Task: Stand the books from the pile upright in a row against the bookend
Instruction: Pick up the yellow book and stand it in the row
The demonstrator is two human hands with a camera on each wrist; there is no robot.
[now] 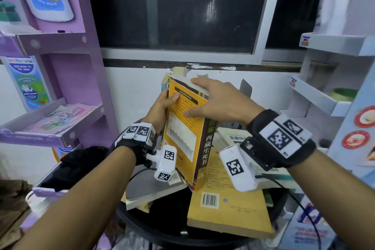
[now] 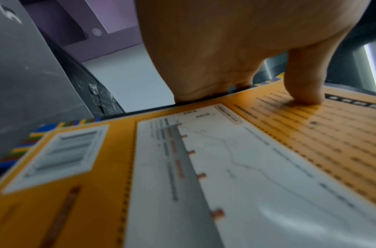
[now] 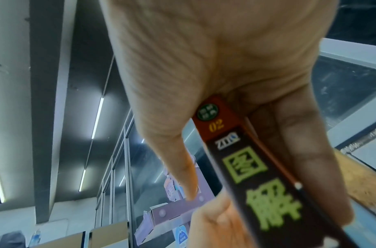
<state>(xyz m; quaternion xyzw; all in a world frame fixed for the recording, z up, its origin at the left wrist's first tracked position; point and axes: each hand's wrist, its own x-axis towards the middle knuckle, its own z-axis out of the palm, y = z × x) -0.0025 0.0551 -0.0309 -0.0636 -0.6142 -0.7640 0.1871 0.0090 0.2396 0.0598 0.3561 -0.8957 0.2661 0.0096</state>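
Fingers of the right hand [image 1: 219, 101] curl over the top edge of the orange book [image 1: 183, 138], thumb pressed on its cover; the left hand [image 1: 162, 107] pinches the far-left edge, thumb [image 2: 304, 90] flat on the cover. Held tilted above the round black table [image 1: 162, 227], the book is not yet stood. What may be a grey bookend [image 1: 246, 88] shows behind the right hand, though I cannot be sure. Most work remains: a yellow book [image 1: 229, 209], a grey-covered book [image 1: 146, 191] and a white book [image 1: 233, 138] lie flat below. Purple shelves [image 1: 56, 119] crowd the left, white shelves [image 1: 324, 99] the right.
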